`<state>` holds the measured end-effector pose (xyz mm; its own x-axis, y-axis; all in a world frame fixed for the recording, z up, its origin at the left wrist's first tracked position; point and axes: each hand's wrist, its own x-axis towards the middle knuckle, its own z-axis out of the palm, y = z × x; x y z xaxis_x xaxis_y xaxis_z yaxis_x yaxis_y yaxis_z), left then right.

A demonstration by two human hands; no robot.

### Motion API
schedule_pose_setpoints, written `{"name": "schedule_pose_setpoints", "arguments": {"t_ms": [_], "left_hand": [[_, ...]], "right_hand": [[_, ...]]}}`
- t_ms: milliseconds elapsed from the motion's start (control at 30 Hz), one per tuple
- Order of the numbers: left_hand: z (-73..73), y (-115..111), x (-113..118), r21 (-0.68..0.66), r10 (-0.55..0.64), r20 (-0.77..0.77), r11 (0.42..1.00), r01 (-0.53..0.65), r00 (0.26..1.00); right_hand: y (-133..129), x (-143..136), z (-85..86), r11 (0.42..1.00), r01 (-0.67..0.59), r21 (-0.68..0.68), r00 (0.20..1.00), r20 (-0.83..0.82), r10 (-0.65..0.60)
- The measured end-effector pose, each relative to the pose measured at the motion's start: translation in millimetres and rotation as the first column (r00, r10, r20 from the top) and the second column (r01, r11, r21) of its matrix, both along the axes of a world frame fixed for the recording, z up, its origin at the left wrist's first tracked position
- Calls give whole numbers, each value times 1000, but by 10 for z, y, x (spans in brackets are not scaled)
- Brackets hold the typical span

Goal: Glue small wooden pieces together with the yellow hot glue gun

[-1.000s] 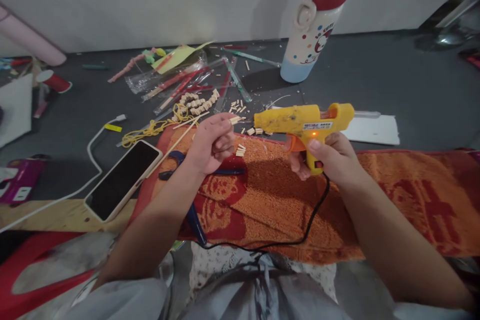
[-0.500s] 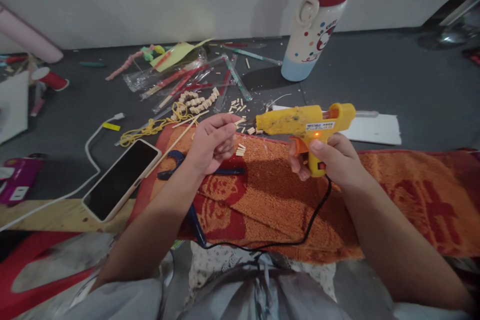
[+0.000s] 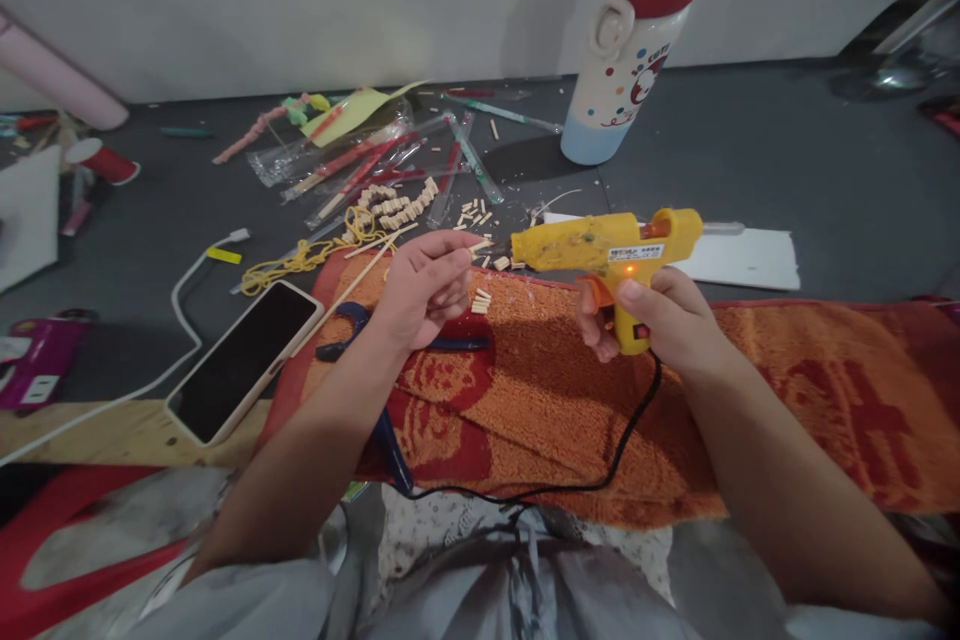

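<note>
My right hand (image 3: 652, 320) is closed round the handle of a yellow glue gun (image 3: 577, 242), its fingers at the orange trigger. An orange light glows on the gun's side, and a clear glue stick (image 3: 724, 229) pokes out at its back. Between the thumb and fingertips of my left hand (image 3: 431, 285) is a short wooden stick piece (image 3: 480, 246). The gun's nozzle points left at this piece, very close; whether they touch I cannot tell. Beneath my left hand lie blue-handled pliers (image 3: 390, 450), partly hidden. A few cut stick pieces (image 3: 481, 301) rest on the orange towel (image 3: 547, 390).
Left of the towel lie a phone (image 3: 244, 360), a white cable (image 3: 176, 300) and yellow string (image 3: 285, 262). Joined stick pieces (image 3: 405, 208) and wrapped chopsticks (image 3: 360, 170) are behind my left hand. A tall bottle (image 3: 622, 60) stands at the back, near a white board (image 3: 750, 258).
The glue gun and my right hand have shifted very slightly left. My left hand keeps its pinch on the stick piece in nearly the same spot.
</note>
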<state>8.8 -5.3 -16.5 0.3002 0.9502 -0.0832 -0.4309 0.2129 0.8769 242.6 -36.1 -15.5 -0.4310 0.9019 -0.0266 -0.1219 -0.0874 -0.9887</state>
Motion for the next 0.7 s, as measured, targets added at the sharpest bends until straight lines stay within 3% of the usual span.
{"name": "schedule_pose_setpoints", "arguments": {"t_ms": [700], "left_hand": [[6, 5, 11, 22, 0, -21, 1000, 1, 1000]], "right_hand": [[-3, 28, -4, 1000, 18, 1, 1000, 11, -18]]}}
